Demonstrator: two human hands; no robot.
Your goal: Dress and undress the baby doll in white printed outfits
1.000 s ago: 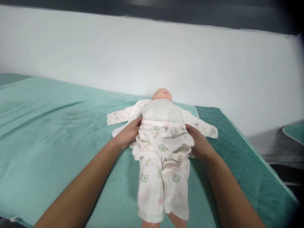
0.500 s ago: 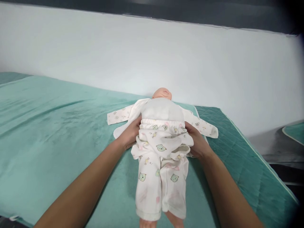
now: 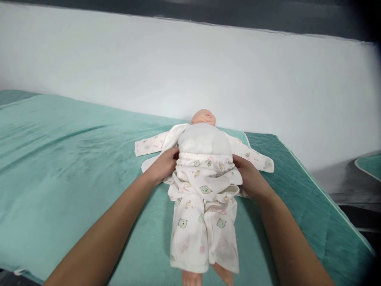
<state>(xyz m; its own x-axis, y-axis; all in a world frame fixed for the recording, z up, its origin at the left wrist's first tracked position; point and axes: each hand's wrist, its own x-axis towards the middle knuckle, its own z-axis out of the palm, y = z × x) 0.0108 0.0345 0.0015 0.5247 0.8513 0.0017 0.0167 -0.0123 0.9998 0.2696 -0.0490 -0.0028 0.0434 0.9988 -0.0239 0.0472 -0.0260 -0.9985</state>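
Note:
A baby doll (image 3: 203,117) lies on its back, head toward the wall and feet toward me. It wears white printed pants (image 3: 193,222) with a gathered elastic waistband. A plain white layer (image 3: 205,138) covers its belly above the band. The printed jacket (image 3: 257,159) lies spread open beneath it, sleeves out to both sides. My left hand (image 3: 165,165) grips the waistband at the left hip, its fingertips hidden by the cloth. At the right hip my right hand (image 3: 250,176) holds the other side of the band, fingers partly tucked behind the fabric.
Under the doll is a green plush sheet (image 3: 74,178) on a bed. A darker quilted green pad (image 3: 300,198) runs along the right side. Behind rises a white wall (image 3: 178,67). Another green padded edge (image 3: 370,165) shows at far right.
The waistband sits slightly lower on the belly, and the pants and legs have shifted a little right. Both hands keep their places at the hips.

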